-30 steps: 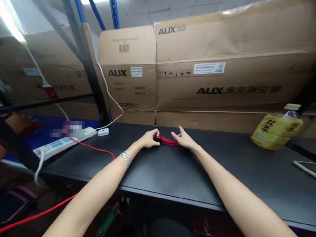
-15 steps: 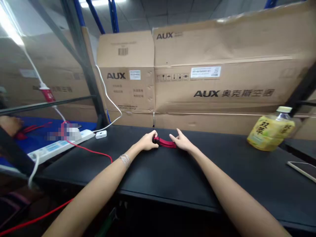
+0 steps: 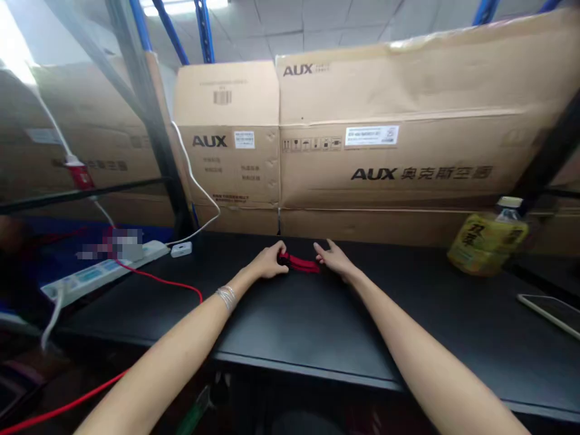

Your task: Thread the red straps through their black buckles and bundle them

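Observation:
A small bundle of red cable [image 3: 299, 263] with a black end lies on the black table [image 3: 317, 326] near its back edge. My left hand [image 3: 268, 263] is closed around the bundle's left, black end. My right hand [image 3: 334, 261] rests at the bundle's right end, fingers curled on it with the index finger stretched out. A metal bracelet sits on my left wrist.
Large AUX cardboard boxes [image 3: 385, 139] stand right behind the table. A white power strip [image 3: 99, 272] with a red cable [image 3: 167, 283] lies at the left. A yellow-labelled bottle [image 3: 487, 241] stands at the right and a phone [image 3: 550, 311] lies near it.
Both hands stay on the red bundle with hardly any shift. The view has drifted a little, so the boxes and the bottle sit further left in the frame.

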{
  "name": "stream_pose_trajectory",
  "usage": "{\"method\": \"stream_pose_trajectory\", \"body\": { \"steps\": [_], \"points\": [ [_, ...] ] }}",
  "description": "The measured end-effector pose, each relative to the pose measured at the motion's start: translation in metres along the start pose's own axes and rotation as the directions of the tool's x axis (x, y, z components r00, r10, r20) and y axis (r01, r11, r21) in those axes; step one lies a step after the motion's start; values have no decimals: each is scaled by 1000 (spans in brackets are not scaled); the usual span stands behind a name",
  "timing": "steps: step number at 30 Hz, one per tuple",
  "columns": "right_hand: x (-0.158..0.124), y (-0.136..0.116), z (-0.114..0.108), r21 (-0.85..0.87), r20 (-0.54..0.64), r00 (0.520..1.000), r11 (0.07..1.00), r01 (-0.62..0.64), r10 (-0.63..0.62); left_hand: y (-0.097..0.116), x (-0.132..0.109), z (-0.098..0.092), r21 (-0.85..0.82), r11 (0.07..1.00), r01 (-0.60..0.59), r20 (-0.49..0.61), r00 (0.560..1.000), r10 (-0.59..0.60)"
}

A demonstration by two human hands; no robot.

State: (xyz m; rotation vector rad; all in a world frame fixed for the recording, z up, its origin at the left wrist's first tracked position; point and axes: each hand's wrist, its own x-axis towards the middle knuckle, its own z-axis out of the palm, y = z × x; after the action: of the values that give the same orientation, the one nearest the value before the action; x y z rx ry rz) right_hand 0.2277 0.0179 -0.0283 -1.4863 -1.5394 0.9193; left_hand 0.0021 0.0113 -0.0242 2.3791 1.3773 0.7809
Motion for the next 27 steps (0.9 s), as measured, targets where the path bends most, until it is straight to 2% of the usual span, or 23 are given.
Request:
{"method": "stream_pose_trajectory", "body": {
  "steps": [13, 27],
  "points": [
    [0, -1, 1, 6, -3, 1000, 1000, -5, 5, 7, -1, -2, -49, 997, 56, 11, 998, -55],
    [-1, -2, 1, 20, 1, 1000, 1000, -12, 12, 4, 0, -1, -40, 999, 28, 6, 1000, -28]
  ]
}}
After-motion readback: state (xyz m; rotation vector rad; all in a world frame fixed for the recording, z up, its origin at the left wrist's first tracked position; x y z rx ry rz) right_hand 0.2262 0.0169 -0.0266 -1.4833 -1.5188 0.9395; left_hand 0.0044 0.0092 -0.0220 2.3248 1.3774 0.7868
